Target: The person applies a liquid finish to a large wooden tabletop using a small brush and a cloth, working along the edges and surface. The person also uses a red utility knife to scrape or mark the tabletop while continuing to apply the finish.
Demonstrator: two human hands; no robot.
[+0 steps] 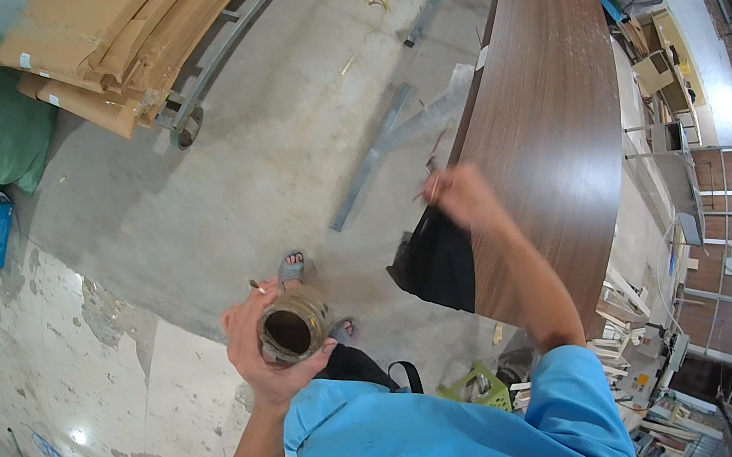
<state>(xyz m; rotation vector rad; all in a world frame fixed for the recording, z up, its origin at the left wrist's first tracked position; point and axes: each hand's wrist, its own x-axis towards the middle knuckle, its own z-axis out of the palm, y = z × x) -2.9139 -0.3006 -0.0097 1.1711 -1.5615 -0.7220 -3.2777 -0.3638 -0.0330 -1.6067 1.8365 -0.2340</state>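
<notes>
Head view: hold the jar (293, 326) level, your left hand (254, 349) curled around it at your front — your right hand (465, 196), fingers bunched near the brown board (547, 121), is blurred; any grip I cannot tell.

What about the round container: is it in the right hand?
No, the left hand holds the round container, while the right hand is by the edge of the brown panel.
</notes>
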